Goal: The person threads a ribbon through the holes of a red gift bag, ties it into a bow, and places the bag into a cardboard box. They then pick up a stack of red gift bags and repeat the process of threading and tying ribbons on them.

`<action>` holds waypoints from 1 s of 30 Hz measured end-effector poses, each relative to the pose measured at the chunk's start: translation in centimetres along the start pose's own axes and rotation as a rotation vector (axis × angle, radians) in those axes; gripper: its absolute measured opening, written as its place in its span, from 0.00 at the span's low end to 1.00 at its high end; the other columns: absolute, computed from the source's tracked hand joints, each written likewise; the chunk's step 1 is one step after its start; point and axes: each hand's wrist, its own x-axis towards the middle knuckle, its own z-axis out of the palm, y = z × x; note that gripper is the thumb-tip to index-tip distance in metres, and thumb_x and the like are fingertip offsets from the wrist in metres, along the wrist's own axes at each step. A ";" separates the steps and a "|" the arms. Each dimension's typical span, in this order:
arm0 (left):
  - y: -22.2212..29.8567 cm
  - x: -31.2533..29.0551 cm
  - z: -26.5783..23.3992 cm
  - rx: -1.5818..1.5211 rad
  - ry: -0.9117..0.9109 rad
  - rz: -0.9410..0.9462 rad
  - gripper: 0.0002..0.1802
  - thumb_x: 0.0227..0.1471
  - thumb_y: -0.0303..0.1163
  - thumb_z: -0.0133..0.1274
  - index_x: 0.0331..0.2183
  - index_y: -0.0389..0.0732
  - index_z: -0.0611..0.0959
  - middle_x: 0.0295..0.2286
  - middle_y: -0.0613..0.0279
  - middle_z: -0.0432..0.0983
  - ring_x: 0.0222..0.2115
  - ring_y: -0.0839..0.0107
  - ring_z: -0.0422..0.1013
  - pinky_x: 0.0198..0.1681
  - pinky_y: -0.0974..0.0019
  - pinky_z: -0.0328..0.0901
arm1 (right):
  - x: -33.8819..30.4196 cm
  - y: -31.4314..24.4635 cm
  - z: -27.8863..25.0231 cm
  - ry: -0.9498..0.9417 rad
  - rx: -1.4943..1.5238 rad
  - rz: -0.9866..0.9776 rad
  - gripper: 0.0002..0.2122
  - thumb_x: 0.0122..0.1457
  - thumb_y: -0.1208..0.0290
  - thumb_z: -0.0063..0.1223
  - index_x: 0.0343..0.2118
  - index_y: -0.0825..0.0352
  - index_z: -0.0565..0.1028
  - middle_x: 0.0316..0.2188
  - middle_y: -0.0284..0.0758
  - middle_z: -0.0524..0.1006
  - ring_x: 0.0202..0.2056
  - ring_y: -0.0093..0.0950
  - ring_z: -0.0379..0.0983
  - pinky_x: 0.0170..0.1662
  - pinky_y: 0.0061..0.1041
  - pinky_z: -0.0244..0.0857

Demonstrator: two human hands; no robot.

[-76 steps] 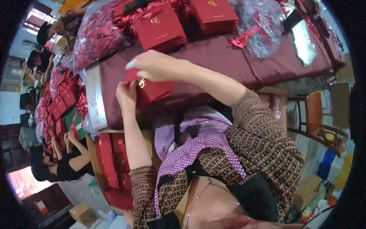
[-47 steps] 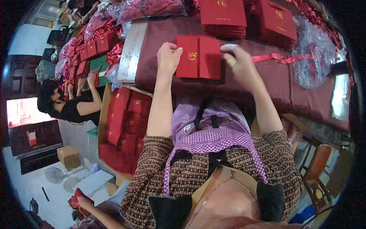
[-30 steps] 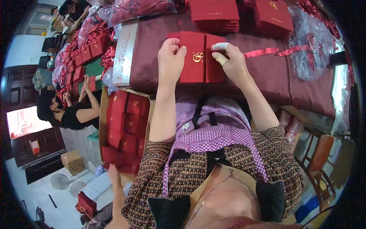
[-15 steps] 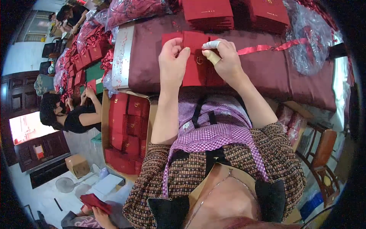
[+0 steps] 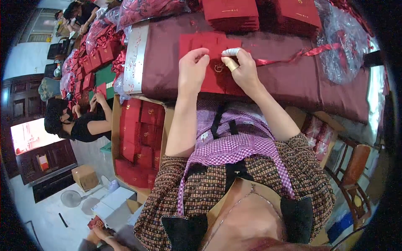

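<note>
Flat red card sleeves (image 5: 214,83) with a gold emblem lie on the dark red cloth, under and between my hands. My left hand (image 5: 193,71) is over their left part, fingers curled and thumb close to the forefinger; what it pinches, if anything, is too small to make out. On the right, my right hand (image 5: 245,70) has white wrapping on the forefinger and a beige wrap on the thumb. Its fingers are pinched together by the upper edge of the sleeves, on a red ribbon (image 5: 268,62) that trails away rightward from beneath the hand.
Stacks of red sleeves (image 5: 231,14) stand at the back. A clear plastic bag (image 5: 341,58) lies at the right with ribbon across it. Below the table's left end is a carton (image 5: 166,138) of red packets. A co-worker (image 5: 86,125) handles red pieces at the left.
Both hands have come down slightly toward me, and the left has turned a little. The ribbon hangs lower and looser beside my right hand. A person at lower left has shifted with a red piece.
</note>
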 end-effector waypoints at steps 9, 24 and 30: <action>-0.2 -0.2 -0.7 0.745 0.135 0.295 0.12 0.50 0.29 0.52 0.36 0.34 0.82 0.31 0.46 0.79 0.33 0.57 0.77 0.38 0.62 0.69 | -0.1 0.0 0.0 -0.008 0.032 0.047 0.06 0.53 0.76 0.59 0.34 0.69 0.75 0.32 0.38 0.78 0.36 0.31 0.75 0.42 0.28 0.67; -0.2 0.0 -0.6 0.775 0.126 0.212 0.11 0.49 0.30 0.51 0.33 0.33 0.81 0.32 0.43 0.77 0.36 0.48 0.73 0.42 0.53 0.67 | -0.1 0.2 0.2 0.036 0.012 -0.056 0.06 0.50 0.77 0.60 0.30 0.68 0.75 0.28 0.40 0.78 0.33 0.38 0.75 0.37 0.34 0.68; 0.4 0.8 -0.9 0.446 0.033 0.050 0.13 0.48 0.27 0.54 0.37 0.31 0.80 0.26 0.53 0.79 0.28 0.68 0.75 0.33 0.66 0.69 | 0.0 -0.2 0.0 0.033 0.024 -0.058 0.06 0.49 0.77 0.60 0.30 0.68 0.75 0.28 0.40 0.78 0.33 0.38 0.75 0.36 0.34 0.68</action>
